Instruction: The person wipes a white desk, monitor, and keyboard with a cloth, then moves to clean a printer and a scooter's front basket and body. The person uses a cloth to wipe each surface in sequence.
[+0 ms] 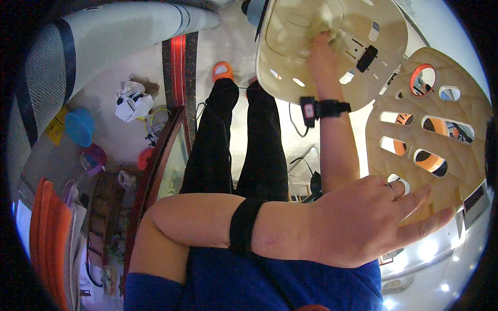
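Observation:
A beige moulded seat shell (pixel 282 46) with slots lies before me, joined at a hinge to a slotted beige backrest panel (pixel 379 159) with a quilted surface. My right hand (pixel 322 54) reaches into the shell, its fingers curled down near the inner surface. Anything in those fingers is hidden by blur and by the hand. A black strap with a small device is around that wrist. Across my body lies my left forearm. My left hand (pixel 360 221), wearing a ring, overlaps the panel's near end with its fingers spread; its palm side is hidden.
Left of my legs stand a dark red frame (pixel 165 155) and a red-and-black strip (pixel 178 70). Beyond are a white bag (pixel 134 102), a blue basin (pixel 79 126) and orange boards or panels (pixel 48 241). A large pale roll-like object (pixel 128 29) spans the upper left.

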`<action>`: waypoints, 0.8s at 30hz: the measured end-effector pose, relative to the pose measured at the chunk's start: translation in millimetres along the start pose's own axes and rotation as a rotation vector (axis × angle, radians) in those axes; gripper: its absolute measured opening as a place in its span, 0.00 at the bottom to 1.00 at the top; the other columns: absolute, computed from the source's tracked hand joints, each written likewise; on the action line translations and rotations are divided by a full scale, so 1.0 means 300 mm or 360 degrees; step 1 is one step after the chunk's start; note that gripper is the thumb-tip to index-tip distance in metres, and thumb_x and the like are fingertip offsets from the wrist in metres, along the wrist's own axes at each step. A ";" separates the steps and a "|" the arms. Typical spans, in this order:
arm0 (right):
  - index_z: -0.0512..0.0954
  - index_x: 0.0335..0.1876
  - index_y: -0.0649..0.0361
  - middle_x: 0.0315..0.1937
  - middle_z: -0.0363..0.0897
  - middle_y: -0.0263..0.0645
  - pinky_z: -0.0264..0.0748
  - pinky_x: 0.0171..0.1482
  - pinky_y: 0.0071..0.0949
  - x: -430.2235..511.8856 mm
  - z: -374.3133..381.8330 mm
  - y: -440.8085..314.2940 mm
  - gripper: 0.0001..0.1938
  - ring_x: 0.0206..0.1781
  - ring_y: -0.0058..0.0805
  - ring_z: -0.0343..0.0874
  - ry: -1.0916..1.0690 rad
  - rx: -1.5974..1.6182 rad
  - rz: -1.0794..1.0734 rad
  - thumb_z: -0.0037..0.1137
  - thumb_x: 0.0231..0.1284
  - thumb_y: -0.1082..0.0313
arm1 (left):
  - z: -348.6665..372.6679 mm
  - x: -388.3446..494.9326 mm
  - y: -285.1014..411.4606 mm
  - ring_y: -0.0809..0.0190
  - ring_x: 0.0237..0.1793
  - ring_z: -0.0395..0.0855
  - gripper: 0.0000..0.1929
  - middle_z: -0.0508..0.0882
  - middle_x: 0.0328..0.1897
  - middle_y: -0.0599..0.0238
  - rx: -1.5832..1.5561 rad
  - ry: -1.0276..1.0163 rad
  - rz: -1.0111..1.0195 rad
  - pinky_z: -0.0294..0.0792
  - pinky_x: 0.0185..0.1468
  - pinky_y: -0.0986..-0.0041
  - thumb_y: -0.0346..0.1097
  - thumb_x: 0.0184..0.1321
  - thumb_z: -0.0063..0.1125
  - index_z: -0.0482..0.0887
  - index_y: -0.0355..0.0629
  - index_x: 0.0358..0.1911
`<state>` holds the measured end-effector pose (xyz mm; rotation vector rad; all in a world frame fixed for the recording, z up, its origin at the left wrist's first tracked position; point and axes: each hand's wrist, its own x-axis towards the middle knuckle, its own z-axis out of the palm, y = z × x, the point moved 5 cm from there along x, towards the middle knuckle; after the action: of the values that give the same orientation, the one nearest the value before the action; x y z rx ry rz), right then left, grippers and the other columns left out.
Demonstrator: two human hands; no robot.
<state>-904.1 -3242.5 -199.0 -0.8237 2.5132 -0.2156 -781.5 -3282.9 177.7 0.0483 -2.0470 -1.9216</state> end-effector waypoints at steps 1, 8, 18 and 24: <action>0.77 0.62 0.59 0.47 0.88 0.58 0.82 0.54 0.55 -0.030 0.043 -0.005 0.14 0.55 0.64 0.86 -0.0160 -0.0034 0.0079 0.54 0.77 0.67 | -0.002 0.001 0.000 0.47 0.46 0.89 0.44 0.82 0.68 0.33 -0.0028 0.0002 0.0013 0.79 0.49 0.58 0.45 0.68 0.64 0.60 0.37 0.85; 0.76 0.63 0.62 0.51 0.88 0.58 0.81 0.56 0.57 0.012 -0.177 -0.055 0.16 0.56 0.63 0.86 0.0135 0.0533 0.0471 0.55 0.80 0.62 | -0.029 -0.013 -0.007 0.48 0.45 0.89 0.43 0.80 0.69 0.31 0.0004 -0.0021 0.0015 0.78 0.48 0.61 0.43 0.67 0.63 0.62 0.38 0.85; 0.72 0.73 0.65 0.62 0.84 0.59 0.83 0.61 0.51 0.134 0.010 -0.260 0.22 0.63 0.59 0.85 0.0660 0.0157 -0.0499 0.47 0.79 0.65 | -0.008 -0.019 -0.011 0.54 0.43 0.88 0.29 0.80 0.72 0.33 0.0031 -0.0137 0.0037 0.77 0.46 0.65 0.40 0.71 0.55 0.78 0.32 0.73; 0.73 0.71 0.64 0.58 0.86 0.58 0.84 0.58 0.55 0.135 -0.021 -0.038 0.20 0.58 0.64 0.86 0.0271 0.0585 -0.0259 0.47 0.79 0.68 | -0.019 -0.006 0.013 0.55 0.43 0.87 0.28 0.80 0.71 0.34 0.0144 -0.0124 0.0105 0.77 0.48 0.64 0.39 0.71 0.54 0.80 0.29 0.71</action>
<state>-929.8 -3275.7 -206.2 -0.8846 2.4478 -0.8066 -777.5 -3287.5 181.3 -0.0728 -2.1575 -1.8177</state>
